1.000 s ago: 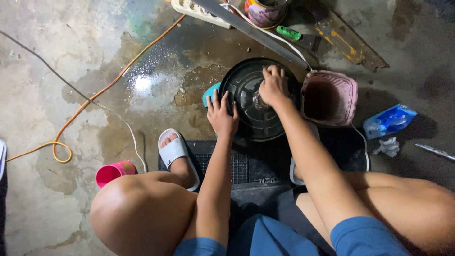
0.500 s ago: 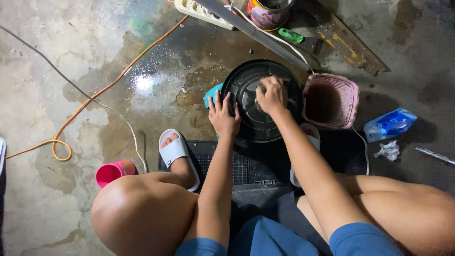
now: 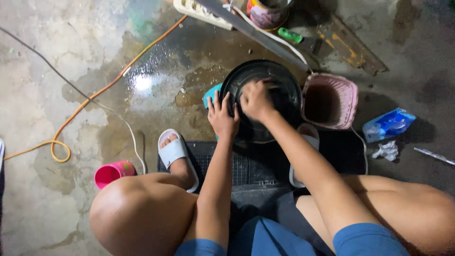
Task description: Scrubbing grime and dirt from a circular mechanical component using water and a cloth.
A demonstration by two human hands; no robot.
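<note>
A round black pan (image 3: 284,78) sits on the wet concrete floor in front of my knees. My left hand (image 3: 222,116) grips its left rim, fingers curled over the edge. My right hand (image 3: 256,98) is closed inside the pan, pressed against its inner surface; whatever it holds is hidden under the fingers. A teal object (image 3: 211,94) peeks out just left of the pan, behind my left hand.
A pink basket (image 3: 330,99) stands right of the pan. A pink cup (image 3: 113,172) lies left of my knee. An orange cable (image 3: 102,90) loops across the floor. A blue packet (image 3: 388,124), a white power strip (image 3: 201,12) and a black mat (image 3: 246,166) lie around.
My right hand has slid from the pan's far right side toward its centre-left, closer to my left hand. My left hand keeps its hold on the rim.
</note>
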